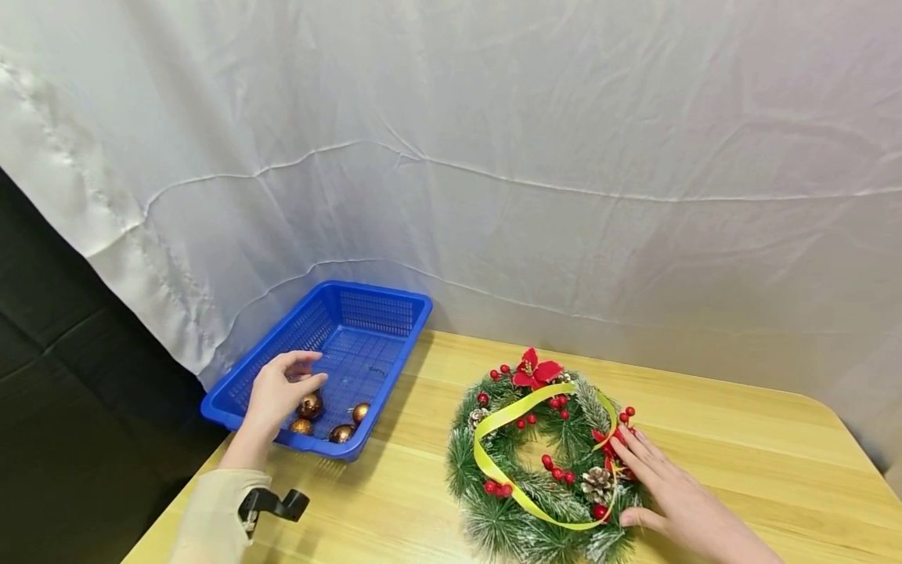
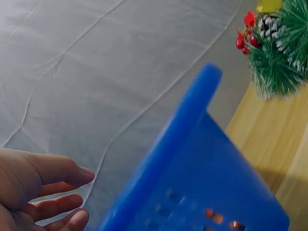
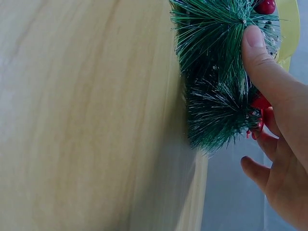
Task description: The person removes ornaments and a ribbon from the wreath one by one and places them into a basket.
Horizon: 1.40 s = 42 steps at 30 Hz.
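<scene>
My left hand (image 1: 277, 394) hovers over the near end of a blue plastic basket (image 1: 420, 315), thumb and fingers parted with nothing visible between them. Beneath it lie several shiny bronze baubles (image 1: 342, 433). In the left wrist view the same hand (image 2: 41, 187) is beside the basket rim (image 2: 163, 144). My right hand (image 1: 669, 493) rests on the right side of a green Christmas wreath (image 1: 493, 521), fingers extended over a red poinsettia. Its thumb touches the pine tips in the right wrist view. A yellow ribbon (image 1: 491, 462) loops loosely across the wreath, among red berries and pinecones (image 1: 597, 483).
The wooden table (image 1: 747, 439) carries both wreath and basket. Behind it hangs a pale grey curtain (image 1: 564, 196), with dark cloth (image 1: 63, 376) at the far left. A black wrist mount (image 1: 273, 505) sits on my left sleeve.
</scene>
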Tool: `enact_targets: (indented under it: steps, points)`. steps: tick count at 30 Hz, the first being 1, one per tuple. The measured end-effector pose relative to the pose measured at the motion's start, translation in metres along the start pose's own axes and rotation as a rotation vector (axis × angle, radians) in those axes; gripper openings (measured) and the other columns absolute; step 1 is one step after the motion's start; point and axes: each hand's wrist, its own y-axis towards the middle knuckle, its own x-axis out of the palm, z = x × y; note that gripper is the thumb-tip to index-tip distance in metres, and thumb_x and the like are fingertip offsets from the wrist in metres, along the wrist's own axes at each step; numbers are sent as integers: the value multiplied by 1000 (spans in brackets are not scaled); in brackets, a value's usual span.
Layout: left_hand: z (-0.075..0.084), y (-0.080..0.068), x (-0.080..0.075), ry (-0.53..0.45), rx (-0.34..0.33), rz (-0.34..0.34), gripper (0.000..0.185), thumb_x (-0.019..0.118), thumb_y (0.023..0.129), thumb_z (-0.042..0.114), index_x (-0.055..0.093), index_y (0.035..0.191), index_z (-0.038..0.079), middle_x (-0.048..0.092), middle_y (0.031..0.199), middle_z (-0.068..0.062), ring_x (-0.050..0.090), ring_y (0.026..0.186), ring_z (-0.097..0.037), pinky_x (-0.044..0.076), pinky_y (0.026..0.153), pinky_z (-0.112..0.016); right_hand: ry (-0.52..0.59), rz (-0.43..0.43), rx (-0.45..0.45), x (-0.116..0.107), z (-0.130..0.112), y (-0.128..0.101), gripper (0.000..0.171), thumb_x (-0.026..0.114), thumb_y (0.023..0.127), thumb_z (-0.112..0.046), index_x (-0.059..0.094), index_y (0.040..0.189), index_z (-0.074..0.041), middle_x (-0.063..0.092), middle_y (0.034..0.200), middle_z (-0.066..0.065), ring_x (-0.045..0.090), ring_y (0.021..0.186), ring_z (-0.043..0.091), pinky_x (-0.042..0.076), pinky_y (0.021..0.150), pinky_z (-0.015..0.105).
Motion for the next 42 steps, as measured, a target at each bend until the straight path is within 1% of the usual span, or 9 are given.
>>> enact_targets:
  steps: [4,9,15,18,25,29,33,38,42]
  points:
    - [9,-1,5,-63,13,-19,42,72,87,19,61,124,5,55,127,-18,58,107,-34,51,87,-47,-1,3,-2,0,0,0,93,70,76,-50,30,150,-10,25,155,13,-5,142,3,-4,102,4]
    - [33,-6,11,-177,40,-60,48,73,86,25,58,128,7,52,131,-15,55,113,-33,51,89,-44,7,1,-1,1,0,0,93,70,76,-50,30,150,-10,24,155,13,-4,142,4,-4,102,3]
    - [64,-12,27,-288,170,-57,42,75,84,17,62,123,7,57,123,-12,57,107,-27,51,91,-35,14,-4,6,1,1,0,93,70,77,-50,29,151,-11,24,155,13,-5,142,3,-5,102,4]
    - [77,-15,39,-341,233,-57,39,76,82,11,64,120,6,58,119,-11,58,103,-23,51,91,-34,17,-5,6,0,0,0,93,70,77,-50,28,151,-12,23,155,13,-5,142,3,-5,102,3]
    - [98,-25,71,-444,336,-109,43,78,78,2,64,118,3,57,116,-14,57,102,-26,51,91,-34,24,-11,21,0,-1,0,93,70,77,-50,27,151,-13,22,156,11,-4,142,3,-4,101,3]
    - [104,-32,92,-455,355,-203,52,80,74,3,61,122,3,55,118,-12,56,104,-27,50,93,-35,35,-17,38,0,-2,0,93,70,77,-49,27,152,-15,22,156,11,-4,142,3,-4,101,3]
    - [102,-39,112,-450,351,-351,59,82,74,9,57,127,5,53,125,-10,52,111,-28,47,97,-38,25,-7,30,0,-2,0,93,71,77,-49,27,152,-14,24,155,13,-4,142,3,-4,101,4]
    - [95,-46,134,-449,315,-536,65,83,74,15,54,132,12,50,129,-11,51,113,-31,44,99,-41,12,10,14,-1,-2,0,93,71,76,-48,28,151,-13,24,155,13,-3,142,5,-4,102,5]
    - [91,-51,145,-448,292,-626,70,84,72,17,52,135,15,48,131,-12,51,113,-33,45,98,-39,3,20,-1,0,-2,-1,93,72,76,-49,29,150,-11,25,155,12,-2,142,5,-4,103,5]
